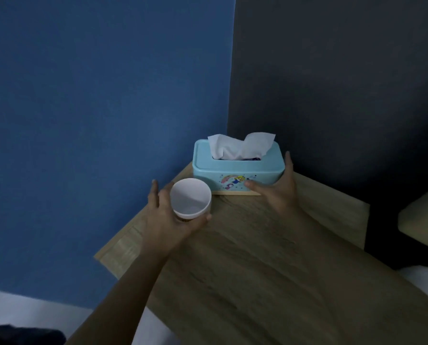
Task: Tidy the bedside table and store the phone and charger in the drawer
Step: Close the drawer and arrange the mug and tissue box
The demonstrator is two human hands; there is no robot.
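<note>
A white empty cup stands near the far left corner of the wooden bedside table; my left hand is wrapped around its base. Just behind and to the right stands a light blue tissue box with a cartoon print and white tissue sticking out of its top. My right hand grips the box's right end, thumb on the front face and fingers up the side. No phone, charger or drawer is in view.
A blue wall runs along the table's left side and a dark wall stands behind it. A pale cushioned edge shows at the right. White bedding lies at the lower right.
</note>
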